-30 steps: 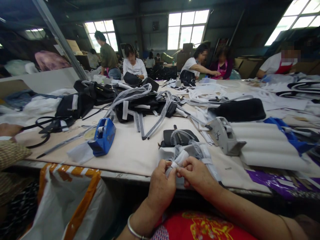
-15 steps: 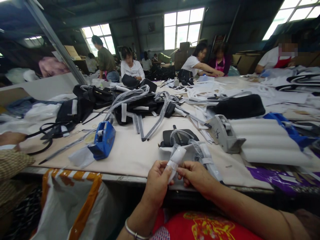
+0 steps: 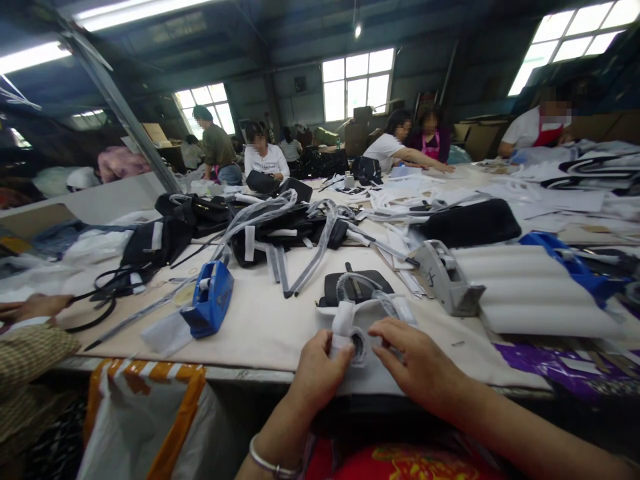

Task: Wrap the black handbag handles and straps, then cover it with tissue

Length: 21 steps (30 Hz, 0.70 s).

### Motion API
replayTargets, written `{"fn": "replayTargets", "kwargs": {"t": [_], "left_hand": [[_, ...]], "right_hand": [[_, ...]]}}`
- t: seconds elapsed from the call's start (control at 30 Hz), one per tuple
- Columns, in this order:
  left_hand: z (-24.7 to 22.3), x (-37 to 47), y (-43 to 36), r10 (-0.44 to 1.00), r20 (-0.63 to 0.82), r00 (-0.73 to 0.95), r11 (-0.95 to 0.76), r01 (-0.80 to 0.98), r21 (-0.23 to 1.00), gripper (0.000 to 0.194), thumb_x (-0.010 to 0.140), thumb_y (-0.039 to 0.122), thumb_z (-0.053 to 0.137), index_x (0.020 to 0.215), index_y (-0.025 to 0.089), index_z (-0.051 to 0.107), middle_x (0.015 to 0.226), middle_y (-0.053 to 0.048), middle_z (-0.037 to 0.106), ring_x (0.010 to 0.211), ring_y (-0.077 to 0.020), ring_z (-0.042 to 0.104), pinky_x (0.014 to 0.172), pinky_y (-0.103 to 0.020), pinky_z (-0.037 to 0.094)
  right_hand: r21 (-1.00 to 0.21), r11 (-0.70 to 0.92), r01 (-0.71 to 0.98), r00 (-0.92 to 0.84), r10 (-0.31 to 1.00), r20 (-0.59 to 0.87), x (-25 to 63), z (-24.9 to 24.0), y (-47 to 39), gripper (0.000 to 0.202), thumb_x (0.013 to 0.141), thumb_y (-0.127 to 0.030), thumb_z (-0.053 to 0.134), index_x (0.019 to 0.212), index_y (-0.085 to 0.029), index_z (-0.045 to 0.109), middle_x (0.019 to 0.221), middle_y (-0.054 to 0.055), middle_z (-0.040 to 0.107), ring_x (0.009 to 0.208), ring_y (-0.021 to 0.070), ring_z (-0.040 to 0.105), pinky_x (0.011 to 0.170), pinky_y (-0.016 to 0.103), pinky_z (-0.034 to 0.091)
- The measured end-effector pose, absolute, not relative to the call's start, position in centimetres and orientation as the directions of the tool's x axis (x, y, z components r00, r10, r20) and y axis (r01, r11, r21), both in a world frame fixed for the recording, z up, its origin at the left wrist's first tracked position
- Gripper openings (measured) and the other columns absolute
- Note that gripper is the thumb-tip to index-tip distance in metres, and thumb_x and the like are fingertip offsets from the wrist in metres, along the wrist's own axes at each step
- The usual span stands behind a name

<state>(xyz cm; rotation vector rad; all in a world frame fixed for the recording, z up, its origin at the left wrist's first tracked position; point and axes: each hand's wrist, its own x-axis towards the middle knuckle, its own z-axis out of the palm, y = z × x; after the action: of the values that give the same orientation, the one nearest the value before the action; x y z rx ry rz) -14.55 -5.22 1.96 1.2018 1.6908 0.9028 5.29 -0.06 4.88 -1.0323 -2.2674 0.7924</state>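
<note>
Lowered since half a second back onto the near edge of the table (image 3: 260,327), with the white wrapped strap end (image 3: 345,330) now bent down over a dark ring. Left hand (image 3: 317,373) clenched on that strap end, thumb pressed against the wrap; right hand (image 3: 420,363) spread loosely, fingertips touching the clear-wrapped strap just beside it. Blue tape dispenser (image 3: 210,300) off to the left, grey dispenser (image 3: 445,277) to the right.

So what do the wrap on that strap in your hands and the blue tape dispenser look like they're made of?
Wrap on the strap: thin plastic film by the look, translucent white, crinkled, slightly glossy; the left hand pinches it, the right hand is at it. Blue tape dispenser: probably moulded hard plastic, smooth, with a sheen on its curved edges.
</note>
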Motion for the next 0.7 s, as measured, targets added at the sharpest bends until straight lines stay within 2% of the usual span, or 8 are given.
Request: {"fn": "replayTargets", "kwargs": {"t": [0.07, 0.13, 0.23, 0.33, 0.47, 0.53, 0.6, 0.7], "left_hand": [[1.8, -14.6, -5.0, 0.935, -0.35, -0.052, 0.354, 0.121, 0.927, 0.04, 0.087, 0.052, 0.048, 0.103, 0.016, 0.056, 0.079, -0.004, 0.066, 0.064, -0.0177, 0.061, 0.061, -0.03, 0.047], [1.7, -14.8, -4.7, 0.929, -0.369, -0.023, 0.366, 0.203, 0.908, 0.039, 0.09, 0.05, 0.041, 0.102, 0.016, 0.056, 0.081, -0.005, 0.067, 0.065, -0.0179, 0.062, 0.061, -0.03, 0.047], [1.8, -15.1, -4.6, 0.965, -0.226, -0.129, 0.258, 0.592, 0.764, 0.031, 0.089, 0.046, 0.047, 0.083, 0.018, 0.058, 0.078, -0.007, 0.066, 0.074, -0.0206, 0.062, 0.067, -0.03, 0.043], [2.1, -15.3, -4.8, 0.983, -0.105, -0.151, 0.184, 0.766, 0.616, 0.035, 0.094, 0.045, 0.042, 0.077, 0.02, 0.059, 0.075, -0.006, 0.065, 0.073, -0.0206, 0.061, 0.067, -0.031, 0.041], [2.2, -16.0, -4.4, 0.966, 0.222, -0.132, 0.003, 0.867, 0.499, 0.021, 0.094, 0.027, 0.043, 0.098, 0.019, 0.062, 0.095, -0.009, 0.066, 0.091, -0.0217, 0.062, 0.083, -0.034, 0.047], [1.9, -16.7, -3.7, 0.928, 0.366, -0.066, -0.102, 0.902, 0.42, 0.03, 0.085, 0.016, 0.052, 0.114, 0.017, 0.059, 0.114, -0.012, 0.061, 0.11, -0.0252, 0.056, 0.099, -0.041, 0.044], [1.6, -17.3, -2.7, 0.912, 0.41, 0.008, -0.177, 0.91, 0.374, 0.047, 0.078, 0.01, 0.055, 0.124, 0.017, 0.053, 0.128, -0.014, 0.054, 0.124, -0.0273, 0.048, 0.109, -0.045, 0.038], [1.5, -17.8, -1.0, 0.924, 0.379, 0.061, -0.217, 0.897, 0.384, 0.057, 0.077, 0.007, 0.054, 0.133, 0.017, 0.048, 0.138, -0.015, 0.047, 0.133, -0.0265, 0.041, 0.113, -0.044, 0.035]], "right_hand": [[-0.592, 0.596, 0.543, -0.495, 0.796, 0.348, 7.2, 4.7, 1.1, 0.025, 0.088, -0.024, 0.049, 0.106, -0.019, 0.065, 0.111, 0.011, 0.066, 0.108, 0.0251, 0.059, 0.098, 0.04, 0.045], [-0.573, 0.531, 0.624, -0.384, 0.847, 0.367, 9.1, 4.0, 2.2, 0.028, 0.086, -0.029, 0.051, 0.108, -0.017, 0.066, 0.115, 0.013, 0.065, 0.113, 0.0283, 0.058, 0.102, 0.044, 0.043], [-0.707, 0.259, 0.658, -0.26, 0.959, 0.11, 10.8, 2.3, 3.2, 0.04, 0.082, -0.037, 0.054, 0.114, -0.014, 0.063, 0.109, 0.014, 0.068, 0.097, 0.0289, 0.065, 0.087, 0.044, 0.051], [-0.836, 0.086, 0.543, -0.347, 0.929, -0.13, 11.2, 0.9, 2.9, 0.04, 0.083, -0.043, 0.053, 0.107, -0.013, 0.066, 0.097, 0.01, 0.073, 0.086, 0.0268, 0.068, 0.077, 0.038, 0.054], [-0.91, 0.039, 0.412, -0.369, 0.921, -0.128, 11.4, 0.1, 2.5, 0.041, 0.082, -0.046, 0.056, 0.106, -0.014, 0.066, 0.094, 0.008, 0.075, 0.088, 0.0263, 0.069, 0.077, 0.035, 0.054], [-0.917, -0.017, 0.398, -0.347, 0.923, -0.168, 11.5, 0.1, 2.7, 0.044, 0.08, -0.047, 0.059, 0.11, -0.014, 0.065, 0.094, 0.009, 0.075, 0.087, 0.0266, 0.07, 0.074, 0.034, 0.055], [-0.918, -0.07, 0.391, -0.344, 0.914, -0.216, 11.5, 0.3, 3.2, 0.046, 0.079, -0.047, 0.062, 0.111, -0.014, 0.065, 0.092, 0.009, 0.076, 0.085, 0.0267, 0.071, 0.071, 0.034, 0.055], [-0.938, -0.089, 0.336, -0.348, 0.913, -0.211, 11.0, 0.6, 4.0, 0.049, 0.079, -0.047, 0.066, 0.116, -0.016, 0.063, 0.09, 0.008, 0.076, 0.081, 0.0248, 0.071, 0.068, 0.033, 0.055]]}}
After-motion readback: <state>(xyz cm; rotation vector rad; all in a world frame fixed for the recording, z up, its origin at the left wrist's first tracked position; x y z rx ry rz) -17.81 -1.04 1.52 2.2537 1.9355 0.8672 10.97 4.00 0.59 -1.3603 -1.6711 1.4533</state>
